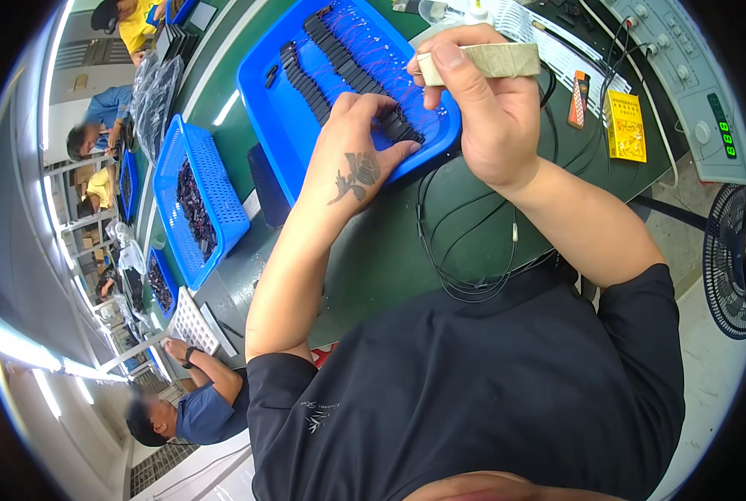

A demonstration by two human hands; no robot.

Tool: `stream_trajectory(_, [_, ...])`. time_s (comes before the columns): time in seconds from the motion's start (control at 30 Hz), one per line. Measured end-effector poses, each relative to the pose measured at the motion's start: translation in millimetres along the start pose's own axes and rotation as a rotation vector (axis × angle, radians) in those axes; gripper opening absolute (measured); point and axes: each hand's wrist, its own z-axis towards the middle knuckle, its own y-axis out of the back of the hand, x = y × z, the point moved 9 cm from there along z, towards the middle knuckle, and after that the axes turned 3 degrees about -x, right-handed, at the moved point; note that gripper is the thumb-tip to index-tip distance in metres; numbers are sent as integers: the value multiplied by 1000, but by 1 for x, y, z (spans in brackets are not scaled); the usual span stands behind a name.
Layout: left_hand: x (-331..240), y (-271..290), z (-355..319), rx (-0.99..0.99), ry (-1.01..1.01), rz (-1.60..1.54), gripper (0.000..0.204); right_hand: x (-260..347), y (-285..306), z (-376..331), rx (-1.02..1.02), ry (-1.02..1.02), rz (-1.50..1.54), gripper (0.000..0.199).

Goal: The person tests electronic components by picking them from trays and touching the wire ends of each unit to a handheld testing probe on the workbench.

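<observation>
In the blue tray (260,92) lie two rows of small black rectangular parts (340,54) with thin red wires. My left hand (356,138) reaches over the tray's near side. Its fingers and thumb close around the near end of a row of black parts (400,125). Raised above the tray's right corner, my right hand (494,108) grips a flat bar wrapped in pale tape (502,61). The bar's far end is hidden behind the fingers.
Left of the tray stands a blue basket (168,179) of dark parts. Black cables (465,267) loop near me. To the right are an orange-and-black packet (579,98), a yellow box (625,125), a bench instrument (690,92) and a fan (728,259). A co-worker (210,405) sits at left.
</observation>
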Motion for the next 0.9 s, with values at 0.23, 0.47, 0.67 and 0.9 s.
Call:
stream_trajectory(0.23, [-1,0,2,34,62,-30,48,-5,-1,4,-113,-43,78,12])
stream_trajectory(0.47, [3,0,6,60,37,-28,48,-7,0,3,-138,-68,95,10])
stream_trajectory(0.67, [-7,2,7,-10,-86,40,48,-3,-1,6,-97,-64,80,10])
stream_trajectory(0.9, [-11,-1,13,-26,-46,47,48,-3,0,7,-114,-66,86,11])
